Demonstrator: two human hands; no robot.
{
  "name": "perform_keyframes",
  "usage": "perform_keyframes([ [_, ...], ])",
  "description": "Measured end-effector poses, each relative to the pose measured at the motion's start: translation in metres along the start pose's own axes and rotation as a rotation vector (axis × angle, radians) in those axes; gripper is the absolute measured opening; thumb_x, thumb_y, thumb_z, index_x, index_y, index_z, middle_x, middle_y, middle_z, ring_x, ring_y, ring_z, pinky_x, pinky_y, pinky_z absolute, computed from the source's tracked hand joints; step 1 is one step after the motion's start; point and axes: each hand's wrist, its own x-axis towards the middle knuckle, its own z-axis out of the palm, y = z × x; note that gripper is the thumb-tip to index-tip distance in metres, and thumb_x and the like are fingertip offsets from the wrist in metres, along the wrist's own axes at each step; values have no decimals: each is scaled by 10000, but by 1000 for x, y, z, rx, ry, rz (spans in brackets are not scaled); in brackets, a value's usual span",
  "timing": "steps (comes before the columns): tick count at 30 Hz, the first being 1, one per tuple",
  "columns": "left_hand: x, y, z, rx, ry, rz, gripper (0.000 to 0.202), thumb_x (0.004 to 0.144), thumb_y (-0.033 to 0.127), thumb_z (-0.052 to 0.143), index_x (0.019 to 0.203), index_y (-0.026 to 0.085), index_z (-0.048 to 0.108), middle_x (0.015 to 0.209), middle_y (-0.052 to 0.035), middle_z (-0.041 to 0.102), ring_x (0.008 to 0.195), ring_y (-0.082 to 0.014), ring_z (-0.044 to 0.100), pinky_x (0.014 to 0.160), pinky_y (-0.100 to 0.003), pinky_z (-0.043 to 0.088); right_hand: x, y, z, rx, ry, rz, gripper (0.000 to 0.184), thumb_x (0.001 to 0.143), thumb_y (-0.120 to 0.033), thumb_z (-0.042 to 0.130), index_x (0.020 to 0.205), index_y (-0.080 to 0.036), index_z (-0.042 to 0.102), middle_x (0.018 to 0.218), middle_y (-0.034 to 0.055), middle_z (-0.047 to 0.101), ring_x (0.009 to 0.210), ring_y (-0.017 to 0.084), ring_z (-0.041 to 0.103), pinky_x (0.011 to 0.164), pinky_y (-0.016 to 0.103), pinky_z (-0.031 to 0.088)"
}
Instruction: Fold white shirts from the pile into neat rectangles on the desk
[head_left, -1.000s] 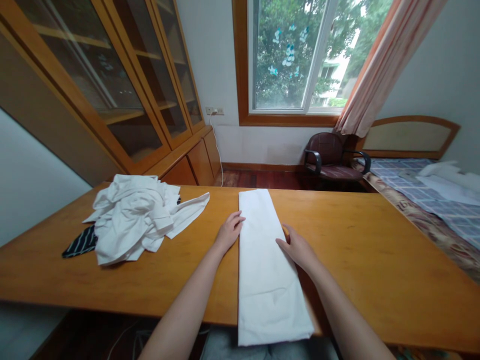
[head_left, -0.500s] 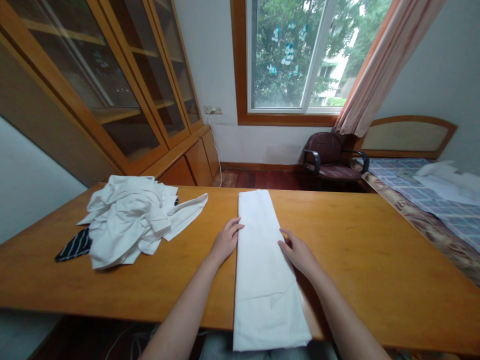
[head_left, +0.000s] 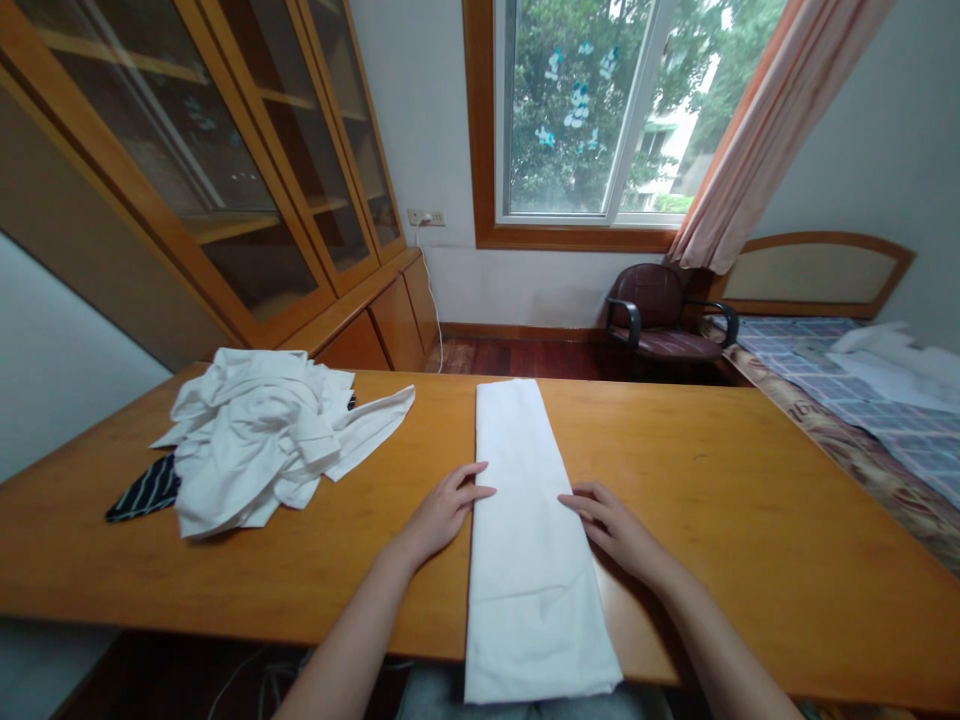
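Observation:
A white cloth (head_left: 529,540), folded into a long strip, lies lengthwise before me on the wooden table (head_left: 712,540). Its near end hangs slightly past the table's front edge. My left hand (head_left: 448,508) rests at the strip's left edge, fingers apart, with the fingertips on the fabric. At the right edge, my right hand (head_left: 606,518) has its fingers stretched out, the fingertips touching the cloth. Neither hand grips it. A faint crease runs across the strip's lower part.
A crumpled heap of white cloth (head_left: 259,440) lies on the table's left, with a dark striped fabric (head_left: 146,490) under it. Beyond the table are a glass-fronted cabinet (head_left: 330,290), a brown armchair (head_left: 652,310) and a bed (head_left: 870,400) at right.
Both hands have slid toward me along the strip's edges. The folded cloth and the heap stay where they were.

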Motion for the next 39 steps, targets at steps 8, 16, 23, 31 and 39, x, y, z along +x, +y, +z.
perform_keyframes([
  [8,-18,9,-8,80,-110,134,396,944,148,566,1233,385,698,1481,-47,512,1363,-233,488,1138,-466,452,-5,-8,4,-189,30,-135,366,978,-305,559,1323,-389,650,1576,75,373,1196,250,550,1053,459,468],
  [16,2,-10,7,194,7,152,467,935,82,540,1282,368,663,1500,-31,498,1393,-232,456,1131,-469,464,9,-10,15,-468,100,-287,448,935,-196,608,1355,-353,629,1530,85,464,1306,309,461,1046,514,451],
  [23,3,-5,-8,266,-57,293,494,940,79,521,1367,318,590,1528,-59,473,1472,-249,354,1167,-482,424,18,-6,15,-643,148,-313,451,961,-203,594,1399,-310,593,1482,87,538,1345,313,446,1077,504,450],
  [31,-9,4,-18,231,-203,382,484,932,144,562,1394,288,562,1504,-79,508,1482,-272,345,1180,-483,401,12,-5,15,-535,37,-360,508,992,-175,533,1465,-360,502,1480,56,552,1367,254,486,1082,461,463],
  [39,-5,-7,-12,29,-132,263,310,997,191,489,1233,260,677,1314,-55,678,1307,-196,574,1139,-414,446,20,3,18,-293,63,-355,353,982,-268,574,1315,-349,656,1375,88,636,1261,257,575,1036,467,488],
])
